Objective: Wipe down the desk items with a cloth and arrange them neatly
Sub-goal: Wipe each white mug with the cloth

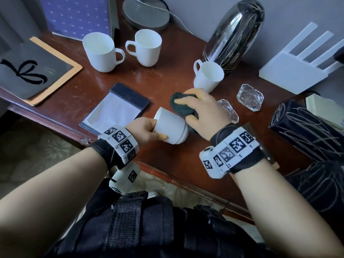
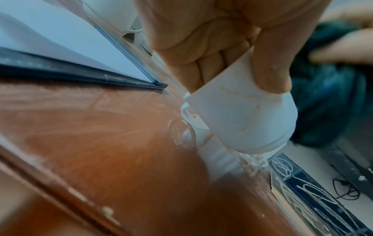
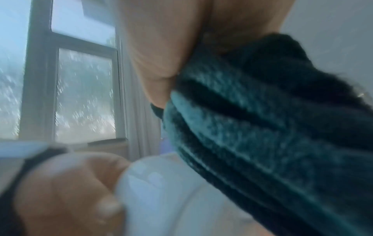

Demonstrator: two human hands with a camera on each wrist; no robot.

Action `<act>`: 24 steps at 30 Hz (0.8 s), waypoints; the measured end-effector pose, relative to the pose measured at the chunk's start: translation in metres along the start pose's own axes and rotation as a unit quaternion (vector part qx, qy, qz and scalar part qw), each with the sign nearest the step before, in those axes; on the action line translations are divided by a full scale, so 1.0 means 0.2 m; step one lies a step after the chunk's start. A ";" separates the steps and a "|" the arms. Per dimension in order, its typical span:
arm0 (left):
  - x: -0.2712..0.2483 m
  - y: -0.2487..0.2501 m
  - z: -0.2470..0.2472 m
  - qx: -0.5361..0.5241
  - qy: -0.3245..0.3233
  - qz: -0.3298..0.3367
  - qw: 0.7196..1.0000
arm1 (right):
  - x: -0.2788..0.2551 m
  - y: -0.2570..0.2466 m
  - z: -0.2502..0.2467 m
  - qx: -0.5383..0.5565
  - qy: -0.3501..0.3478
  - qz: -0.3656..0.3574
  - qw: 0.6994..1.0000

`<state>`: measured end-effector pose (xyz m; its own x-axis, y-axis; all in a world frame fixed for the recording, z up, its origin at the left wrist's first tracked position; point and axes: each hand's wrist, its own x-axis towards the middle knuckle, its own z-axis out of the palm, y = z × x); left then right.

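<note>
White ceramic, the mug [image 1: 170, 127] is held tipped on its side above the bench's [image 1: 158, 86] near edge, left hand [image 1: 145, 130] pinching its rim, fingers inside, thumb outside. Pressing its base, the right hand [image 1: 197, 108] clutches a bunched dark green cloth [image 1: 179, 107]. Such a thin rim pinch could slip under hard wiping, dropping the mug past that edge.

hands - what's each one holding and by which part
Left hand grips a white mug at its rim, fingers inside the mouth, thumb outside. Right hand grips a bunched dark green cloth against the mug.
</note>
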<state>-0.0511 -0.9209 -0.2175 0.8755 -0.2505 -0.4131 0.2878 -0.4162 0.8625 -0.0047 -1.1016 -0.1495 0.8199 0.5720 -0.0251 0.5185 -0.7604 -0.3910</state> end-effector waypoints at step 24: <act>0.03 0.00 -0.03 -0.147 0.015 0.012 0.989 | -0.02 0.04 0.18 0.153 0.047 0.084 0.983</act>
<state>-0.0432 -0.9171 -0.2192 0.8934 -0.2299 -0.3861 0.3630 -0.1370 0.9216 -0.0125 -1.0996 -0.1864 0.9139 0.4046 -0.0344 0.2878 -0.7052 -0.6480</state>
